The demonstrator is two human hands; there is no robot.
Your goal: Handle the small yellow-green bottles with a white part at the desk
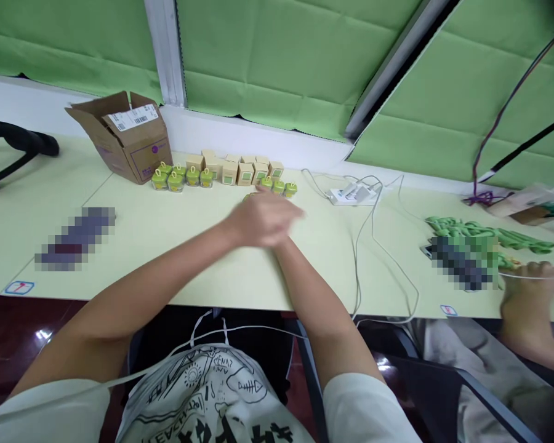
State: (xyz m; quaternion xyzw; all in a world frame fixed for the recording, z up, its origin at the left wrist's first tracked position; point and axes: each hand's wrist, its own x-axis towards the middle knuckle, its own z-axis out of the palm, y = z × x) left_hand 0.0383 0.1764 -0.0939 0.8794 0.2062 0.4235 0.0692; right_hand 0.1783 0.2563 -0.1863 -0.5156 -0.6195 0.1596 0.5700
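My left hand lies across my right hand over the middle of the table. Motion smears the left fingers. Most of the right hand is covered by the left, so its fingers and anything in them are hidden. Just beyond the hands stand a few small clear containers with green lids and loop handles, one partly covered by my fingers. More such containers are grouped to the left, by several small tan cartons.
An open cardboard box stands at the back left. A white power strip with trailing cables is right of the hands. Blurred-out items lie at both sides. Green braided cords lie at the right, near another person's hand.
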